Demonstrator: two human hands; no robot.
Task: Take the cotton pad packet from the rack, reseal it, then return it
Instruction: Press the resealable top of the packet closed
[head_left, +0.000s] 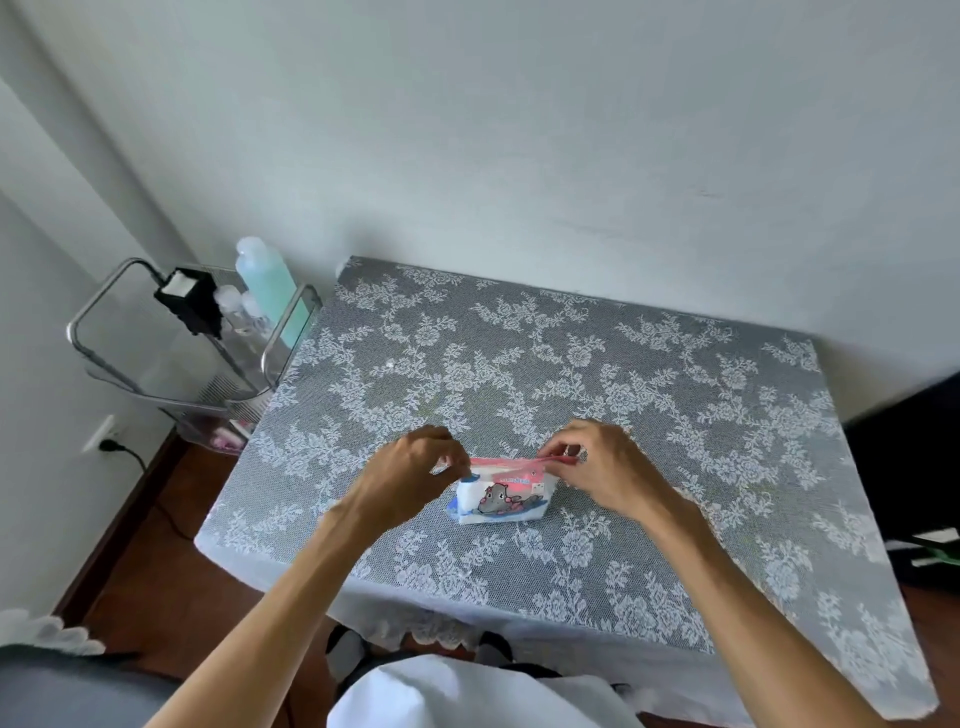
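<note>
Lace-covered tabletop (649, 374) under a pale wall, and the cotton pad packet (500, 494) stands mid-table, left hand (410, 470) and right hand (597, 462) pinching the ends of its pink top strip, fingers narrow; looks light, soft and crushable, best held by that seal edge.

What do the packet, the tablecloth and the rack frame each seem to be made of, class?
Packet: thin, glossy plastic film, probably; it crinkles and carries a printed cartoon.
Tablecloth: lace-like fabric, matte; an open mesh with white flower patterns over a grey layer.
Rack: shiny metal tubing, likely steel or chrome-plated; it shows bright reflections. Its shelves look like clear plastic.
</note>
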